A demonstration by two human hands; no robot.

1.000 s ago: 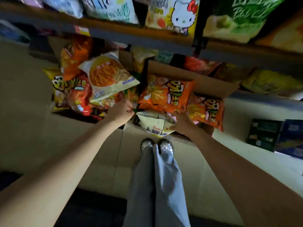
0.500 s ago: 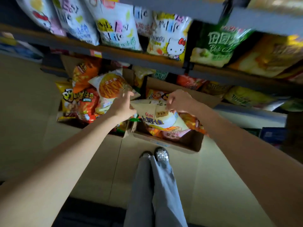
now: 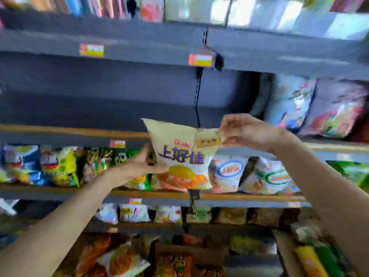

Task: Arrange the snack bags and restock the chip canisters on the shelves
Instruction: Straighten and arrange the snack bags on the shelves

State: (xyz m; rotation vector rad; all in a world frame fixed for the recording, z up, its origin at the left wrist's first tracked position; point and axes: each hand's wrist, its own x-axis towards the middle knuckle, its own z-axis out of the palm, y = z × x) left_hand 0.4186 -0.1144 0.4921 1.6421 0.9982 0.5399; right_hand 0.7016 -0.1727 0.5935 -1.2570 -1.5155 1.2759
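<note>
I hold a cream Oishi snack bag (image 3: 183,156) upright in the air, in front of the grey shelves. My right hand (image 3: 247,131) pinches its top right corner. My left hand (image 3: 147,162) grips its lower left side, thumb across the front and fingers behind. Behind the bag, the wood-edged shelf (image 3: 75,131) has an open dark bay on the left and middle. The shelf below it holds a row of upright snack bags (image 3: 58,166). No chip canisters show.
Pastel bags (image 3: 311,104) stand on the right of the open shelf. More white Oishi bags (image 3: 229,172) sit right of the held one. Cardboard boxes of orange snack bags (image 3: 119,260) lie at the bottom. Price tags (image 3: 200,59) hang on the shelf edges.
Both hands lifted the cream bag out of the floor box up to shelf height. My view swung from the floor up to the shelves.
</note>
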